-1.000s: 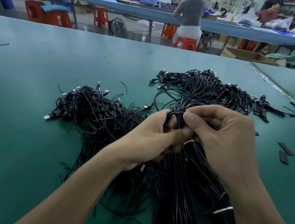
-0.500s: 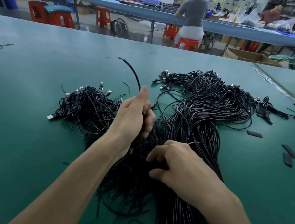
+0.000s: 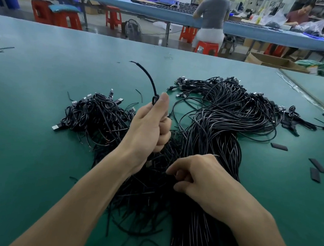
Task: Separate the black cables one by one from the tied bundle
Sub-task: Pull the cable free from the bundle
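Fingers of the left hand [image 3: 151, 126] are curling tightly round a single thin black cable [image 3: 151, 79], gripping it in a fist just left of the frame's centre, thumb pointing up. Above the thumb the cable is forming a small loop, then arching up and to the left, its free end hanging in the air over the green bench [image 3: 30, 132].

The right hand [image 3: 207, 182] is resting lower, right of centre, on the thick tied bundle of long black cables [image 3: 216, 135]. Its fingers are curling in against the strands. Whether they are pinching one cannot be told.

The bundle is running from the bottom edge of the frame up through the centre and fanning out into loops with plug ends towards the upper right. A looser pile of black cables with silver plug ends [image 3: 92, 111] is lying at the left, its strands reaching under the left wrist. Several small flat black strips [image 3: 317, 165] are lying apart at the right edge.

Along the top of the frame a person in a grey top [image 3: 214, 10] is sitting on a red plastic stool [image 3: 206, 47] at a long blue bench [image 3: 158, 11].
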